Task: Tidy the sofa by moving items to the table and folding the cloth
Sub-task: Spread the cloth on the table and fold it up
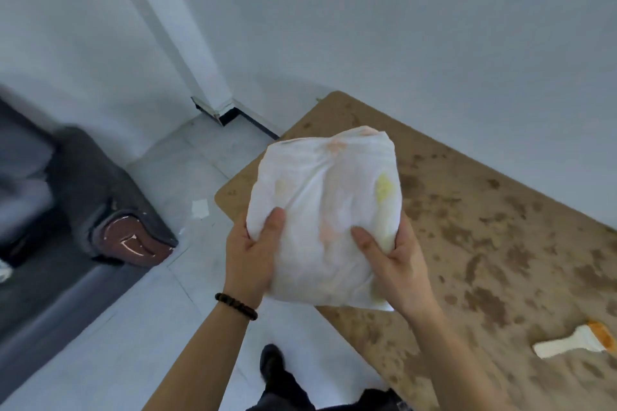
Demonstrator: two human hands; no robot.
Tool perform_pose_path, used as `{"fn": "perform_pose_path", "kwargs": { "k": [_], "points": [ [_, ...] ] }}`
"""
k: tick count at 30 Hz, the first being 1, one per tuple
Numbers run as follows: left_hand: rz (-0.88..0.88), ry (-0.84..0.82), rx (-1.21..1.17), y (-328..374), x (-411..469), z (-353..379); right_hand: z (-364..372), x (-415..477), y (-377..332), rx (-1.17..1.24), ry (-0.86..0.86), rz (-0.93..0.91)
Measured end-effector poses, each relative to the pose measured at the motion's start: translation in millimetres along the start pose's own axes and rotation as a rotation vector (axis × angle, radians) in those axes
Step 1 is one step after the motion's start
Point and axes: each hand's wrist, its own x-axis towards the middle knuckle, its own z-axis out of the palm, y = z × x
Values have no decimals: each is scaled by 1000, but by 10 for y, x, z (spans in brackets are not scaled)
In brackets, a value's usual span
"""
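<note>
The cloth (pixel 327 210) is showing white, with faint yellow and peach blotches tinting it. The bench (pixel 484 227) is showing tan brown, mottled all over with darker brown stains. The paintbrush (pixel 574 342) is showing a cream handle and orange-brown bristles. The sofa (pixel 83 193) is looking dark grey, with a reddish-brown patch streaked white at its arm end. The beaded bracelet (pixel 236 305) is looking dark brown to black. The floor tiles (pixel 140 354) are showing pale grey, the wall (pixel 400 27) white.

White paper scrap (pixel 200 209) on pale tiled floor (pixel 150 327), white walls (pixel 434 27), black skirting (pixel 253 122).
</note>
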Motion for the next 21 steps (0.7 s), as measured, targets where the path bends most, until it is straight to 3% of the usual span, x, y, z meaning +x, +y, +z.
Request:
{"fn": "perform_pose_path", "kwargs": {
  "k": [13, 21],
  "points": [
    [79, 507, -90, -413, 242, -3717, 3843, -273, -400, -183, -451, -100],
    [94, 624, -117, -518, 906, -4984, 5371, -23, -566, -184, -566, -139]
  ]
}}
